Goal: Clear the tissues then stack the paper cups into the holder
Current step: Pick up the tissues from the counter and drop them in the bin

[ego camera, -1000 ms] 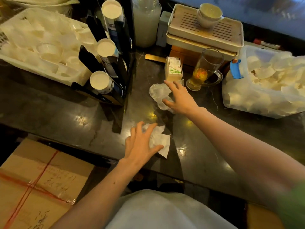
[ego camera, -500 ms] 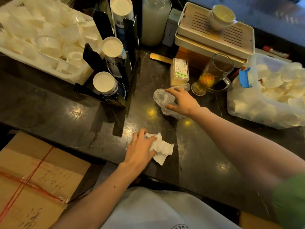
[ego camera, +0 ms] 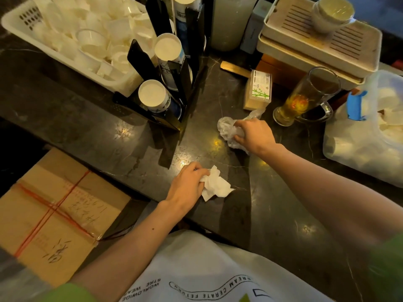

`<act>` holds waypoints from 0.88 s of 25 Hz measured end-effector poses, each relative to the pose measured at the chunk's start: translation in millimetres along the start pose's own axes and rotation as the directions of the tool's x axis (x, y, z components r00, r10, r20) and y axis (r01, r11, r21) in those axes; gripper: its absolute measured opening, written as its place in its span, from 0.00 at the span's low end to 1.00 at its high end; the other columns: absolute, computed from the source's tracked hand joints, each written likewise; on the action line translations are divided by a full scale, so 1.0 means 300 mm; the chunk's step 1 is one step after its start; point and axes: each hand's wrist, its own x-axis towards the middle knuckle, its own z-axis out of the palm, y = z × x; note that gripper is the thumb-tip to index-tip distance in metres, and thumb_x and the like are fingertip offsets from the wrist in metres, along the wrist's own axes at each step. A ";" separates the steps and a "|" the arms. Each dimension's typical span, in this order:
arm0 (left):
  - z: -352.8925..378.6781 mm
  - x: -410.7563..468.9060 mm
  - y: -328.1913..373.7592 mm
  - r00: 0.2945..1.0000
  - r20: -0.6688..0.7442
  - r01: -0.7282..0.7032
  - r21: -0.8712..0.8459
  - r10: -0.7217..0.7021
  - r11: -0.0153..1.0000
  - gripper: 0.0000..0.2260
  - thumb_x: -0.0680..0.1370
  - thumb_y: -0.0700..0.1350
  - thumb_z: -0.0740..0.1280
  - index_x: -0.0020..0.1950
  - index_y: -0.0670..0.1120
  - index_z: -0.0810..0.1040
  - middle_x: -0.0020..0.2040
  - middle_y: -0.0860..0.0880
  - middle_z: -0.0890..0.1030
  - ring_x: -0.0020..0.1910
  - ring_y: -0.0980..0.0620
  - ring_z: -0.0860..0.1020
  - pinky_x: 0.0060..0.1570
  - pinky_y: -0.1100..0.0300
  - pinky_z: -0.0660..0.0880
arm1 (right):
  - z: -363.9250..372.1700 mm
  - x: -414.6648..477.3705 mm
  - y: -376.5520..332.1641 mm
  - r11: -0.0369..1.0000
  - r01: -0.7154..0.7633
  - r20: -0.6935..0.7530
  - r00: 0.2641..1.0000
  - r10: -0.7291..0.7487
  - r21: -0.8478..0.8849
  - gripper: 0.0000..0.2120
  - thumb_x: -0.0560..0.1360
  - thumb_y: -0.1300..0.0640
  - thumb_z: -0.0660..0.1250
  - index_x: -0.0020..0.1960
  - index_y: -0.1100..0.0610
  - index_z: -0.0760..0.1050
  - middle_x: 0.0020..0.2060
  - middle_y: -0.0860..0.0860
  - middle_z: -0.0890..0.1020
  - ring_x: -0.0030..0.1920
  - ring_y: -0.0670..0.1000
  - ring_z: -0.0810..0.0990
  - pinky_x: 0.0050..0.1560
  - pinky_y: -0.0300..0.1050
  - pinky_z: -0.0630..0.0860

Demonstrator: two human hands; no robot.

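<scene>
My left hand [ego camera: 187, 185] pinches a crumpled white tissue [ego camera: 217, 185] on the dark counter [ego camera: 87, 131], near its front edge. Farther back, my right hand [ego camera: 254, 135] is closed on a crumpled clear plastic wrapper [ego camera: 225, 127]. A black cup holder [ego camera: 168, 62] stands at the back left with stacks of paper cups [ego camera: 152, 94] lying in its slots, their white bases facing me. Loose white paper cups fill a white basket [ego camera: 19, 22] at the far left.
A glass mug of tea [ego camera: 305, 99] and a small tissue pack [ego camera: 259, 88] stand just behind my right hand. A clear bin [ego camera: 340, 144] of white cups sits at the right. A tea tray [ego camera: 322, 40] with a bowl is behind. A cardboard box [ego camera: 54, 214] lies below left.
Both hands went from flat with spread fingers to closed. The left has bunched up the tissue; the right has gathered the plastic wrapper into its fingers.
</scene>
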 end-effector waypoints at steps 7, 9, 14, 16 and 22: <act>-0.037 0.009 0.022 0.991 -0.127 0.012 -0.166 -0.033 0.986 0.23 0.78 0.36 0.67 0.71 0.53 0.73 0.55 0.50 0.75 0.53 0.53 0.75 0.53 0.58 0.74 | 0.001 -0.113 0.040 0.942 -0.093 -0.062 0.991 0.119 0.321 0.16 0.76 0.52 0.69 0.63 0.52 0.75 0.56 0.52 0.76 0.54 0.55 0.78 0.51 0.52 0.78; -0.044 0.010 0.041 0.989 -0.143 0.005 -0.145 -0.026 0.989 0.23 0.78 0.35 0.67 0.70 0.53 0.75 0.54 0.51 0.73 0.53 0.55 0.72 0.53 0.63 0.70 | -0.005 -0.167 0.051 0.909 -0.111 -0.101 0.981 0.164 0.402 0.17 0.75 0.53 0.70 0.63 0.53 0.76 0.59 0.51 0.76 0.56 0.54 0.77 0.55 0.52 0.78; -0.033 0.005 0.103 0.983 -0.167 0.041 -0.188 -0.073 0.981 0.14 0.78 0.36 0.68 0.62 0.47 0.82 0.53 0.51 0.74 0.53 0.54 0.75 0.56 0.66 0.70 | -0.019 -0.354 0.057 0.821 -0.078 -0.229 0.941 0.247 0.566 0.16 0.73 0.56 0.71 0.60 0.57 0.77 0.58 0.52 0.80 0.58 0.52 0.78 0.58 0.51 0.77; -0.020 -0.004 0.130 0.978 -0.173 0.071 -0.252 -0.117 0.965 0.13 0.79 0.40 0.68 0.62 0.49 0.82 0.51 0.57 0.75 0.55 0.53 0.76 0.59 0.59 0.74 | -0.010 -0.442 0.041 0.772 -0.104 -0.212 0.931 0.298 0.627 0.14 0.74 0.55 0.71 0.59 0.56 0.77 0.52 0.51 0.81 0.52 0.50 0.80 0.53 0.52 0.79; 0.025 -0.031 0.170 0.991 0.009 0.124 -0.440 -0.133 0.890 0.10 0.78 0.51 0.69 0.58 0.57 0.80 0.60 0.55 0.74 0.62 0.54 0.76 0.56 0.64 0.73 | 0.018 -0.686 -0.043 0.697 -0.205 -0.167 0.889 0.426 0.687 0.14 0.75 0.56 0.71 0.59 0.56 0.77 0.51 0.49 0.82 0.51 0.49 0.80 0.52 0.52 0.78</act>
